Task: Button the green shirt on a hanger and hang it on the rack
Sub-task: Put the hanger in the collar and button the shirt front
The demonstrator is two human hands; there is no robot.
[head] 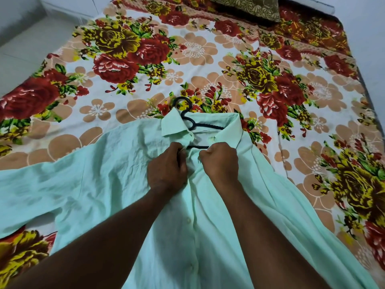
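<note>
Both hands, left hand (167,166) and right hand (221,162), pinch the green shirt (108,163) front below the collar, each grip holding cloth; the black hanger (188,119) lies inside it on the bed (187,59).

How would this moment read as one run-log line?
step: buttoning upper front | left hand: pinches green shirt | right hand: pinches green shirt | black hanger: inside shirt

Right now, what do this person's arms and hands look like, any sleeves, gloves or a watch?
The left forearm and right forearm are bare, no sleeves in view. The left hand and right hand wear no gloves, and neither wrist carries a watch or bracelet.
</note>
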